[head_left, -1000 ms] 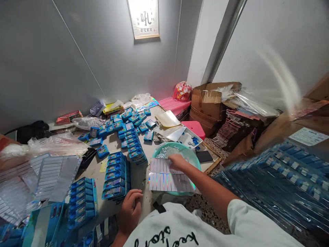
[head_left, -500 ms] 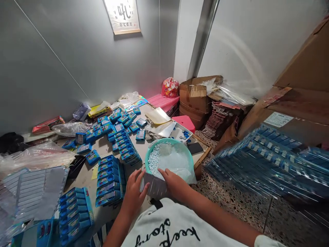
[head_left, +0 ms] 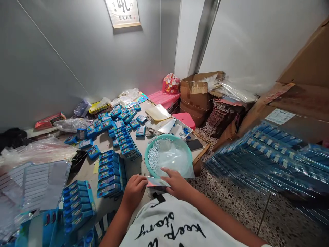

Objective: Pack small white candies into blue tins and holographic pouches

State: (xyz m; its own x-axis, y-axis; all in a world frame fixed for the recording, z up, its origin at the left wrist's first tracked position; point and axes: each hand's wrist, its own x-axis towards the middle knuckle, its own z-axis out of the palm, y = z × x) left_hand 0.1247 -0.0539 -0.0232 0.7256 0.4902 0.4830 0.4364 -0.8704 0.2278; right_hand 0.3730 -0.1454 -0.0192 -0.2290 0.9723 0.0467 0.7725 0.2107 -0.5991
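The left hand (head_left: 135, 190) is curling its fingers over the left end of a shiny sheet (head_left: 157, 182), gripping it. The right hand (head_left: 178, 184) is meeting the right end half spread, its index finger pointing forward at the near rim of a green basin (head_left: 146, 157); how firmly it is holding, I cannot tell. The sheet is showing as a narrow strip between the basin and the white shirt (head_left: 167, 214), leaving little room along either long edge. White pellets (head_left: 153, 156) are filling the basin's left side, and a clear bag (head_left: 176, 156) is overhanging its near right rim. To the left, bare worktop (head_left: 138, 167) is separating the basin from blue packs (head_left: 109, 173). To the right, speckled floor (head_left: 226, 199) is stretching beyond the worktop's wooden edge.
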